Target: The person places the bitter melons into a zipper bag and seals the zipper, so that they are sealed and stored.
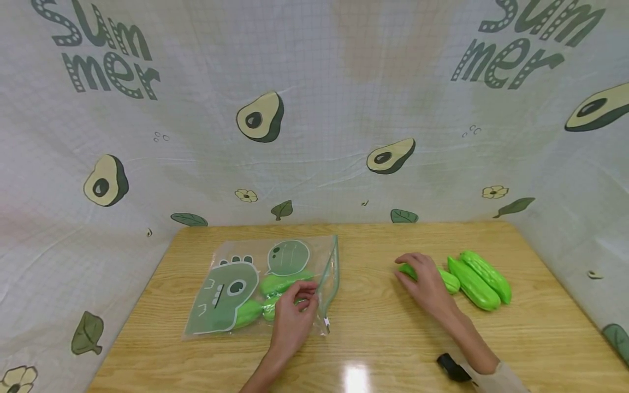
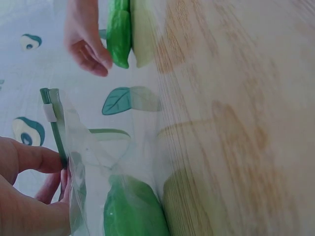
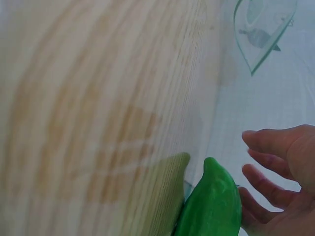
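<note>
A clear slider zip bag (image 1: 226, 295) with a green dinosaur print lies on the table at left. Several glossy green vegetables (image 1: 249, 313) show through its plastic. My left hand (image 1: 295, 316) pinches the bag's upper edge near the zip strip (image 2: 57, 132), and the bag's mouth gapes toward the right. To the right, my right hand (image 1: 427, 281) hovers over a long, ridged green vegetable (image 1: 449, 281) with a pointed tip, partly hidden by the hand. In the right wrist view its fingers (image 3: 268, 142) are spread and loosely bent beside that vegetable.
Two more long green vegetables (image 1: 474, 284) lie side by side at the right of the wooden table (image 1: 373, 322). A white slider (image 2: 50, 112) sits on the zip strip. A printed cloth (image 1: 324, 136) hangs behind and at both sides of the table.
</note>
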A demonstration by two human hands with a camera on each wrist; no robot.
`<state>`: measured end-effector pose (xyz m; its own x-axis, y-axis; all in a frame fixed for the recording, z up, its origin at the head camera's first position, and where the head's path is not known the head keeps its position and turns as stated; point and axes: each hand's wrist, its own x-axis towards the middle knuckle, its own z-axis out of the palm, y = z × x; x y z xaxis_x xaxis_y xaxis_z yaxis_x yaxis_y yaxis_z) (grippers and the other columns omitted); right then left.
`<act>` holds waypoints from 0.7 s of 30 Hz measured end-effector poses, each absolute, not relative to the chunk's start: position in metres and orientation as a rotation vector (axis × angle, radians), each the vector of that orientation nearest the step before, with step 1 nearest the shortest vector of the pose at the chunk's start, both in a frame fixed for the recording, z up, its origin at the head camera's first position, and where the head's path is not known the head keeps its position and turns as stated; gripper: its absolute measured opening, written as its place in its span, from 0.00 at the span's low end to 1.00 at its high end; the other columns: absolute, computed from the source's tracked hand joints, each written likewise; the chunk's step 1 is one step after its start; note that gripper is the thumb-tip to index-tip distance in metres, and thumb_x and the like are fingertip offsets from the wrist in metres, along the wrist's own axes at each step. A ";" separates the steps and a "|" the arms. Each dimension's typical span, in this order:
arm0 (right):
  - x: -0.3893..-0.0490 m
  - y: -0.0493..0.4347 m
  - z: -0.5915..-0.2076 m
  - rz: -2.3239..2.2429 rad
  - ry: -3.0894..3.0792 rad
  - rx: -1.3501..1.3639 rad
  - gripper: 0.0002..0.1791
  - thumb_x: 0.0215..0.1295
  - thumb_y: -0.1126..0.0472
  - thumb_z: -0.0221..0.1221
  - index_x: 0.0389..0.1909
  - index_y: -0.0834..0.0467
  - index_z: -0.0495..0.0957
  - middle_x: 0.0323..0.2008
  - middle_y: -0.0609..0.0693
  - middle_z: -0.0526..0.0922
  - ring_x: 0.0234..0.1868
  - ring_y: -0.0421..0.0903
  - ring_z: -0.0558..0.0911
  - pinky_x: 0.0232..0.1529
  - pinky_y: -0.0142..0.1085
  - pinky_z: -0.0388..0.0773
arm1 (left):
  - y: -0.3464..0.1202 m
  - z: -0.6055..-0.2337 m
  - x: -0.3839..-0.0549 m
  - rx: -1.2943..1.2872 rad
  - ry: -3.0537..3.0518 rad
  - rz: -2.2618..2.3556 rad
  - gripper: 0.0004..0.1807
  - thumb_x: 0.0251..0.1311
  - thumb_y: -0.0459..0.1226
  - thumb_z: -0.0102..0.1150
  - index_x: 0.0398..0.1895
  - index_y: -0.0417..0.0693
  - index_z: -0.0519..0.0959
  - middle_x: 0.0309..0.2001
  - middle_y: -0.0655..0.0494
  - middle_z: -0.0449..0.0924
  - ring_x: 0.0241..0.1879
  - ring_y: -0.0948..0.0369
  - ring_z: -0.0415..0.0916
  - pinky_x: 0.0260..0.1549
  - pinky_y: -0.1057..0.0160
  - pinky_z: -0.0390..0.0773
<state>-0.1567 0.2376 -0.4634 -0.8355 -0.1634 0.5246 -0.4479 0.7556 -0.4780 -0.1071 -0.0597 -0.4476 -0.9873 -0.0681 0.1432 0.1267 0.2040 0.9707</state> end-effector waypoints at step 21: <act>-0.159 0.253 -0.467 0.686 -2.491 0.520 0.17 0.48 0.76 0.75 0.41 0.66 0.84 0.42 0.63 0.85 0.47 0.66 0.80 0.49 0.62 0.75 | -0.059 -0.446 -0.106 -0.068 -2.300 -1.900 0.11 0.60 0.21 0.61 0.44 0.37 0.83 0.40 0.48 0.83 0.42 0.56 0.81 0.42 0.67 0.85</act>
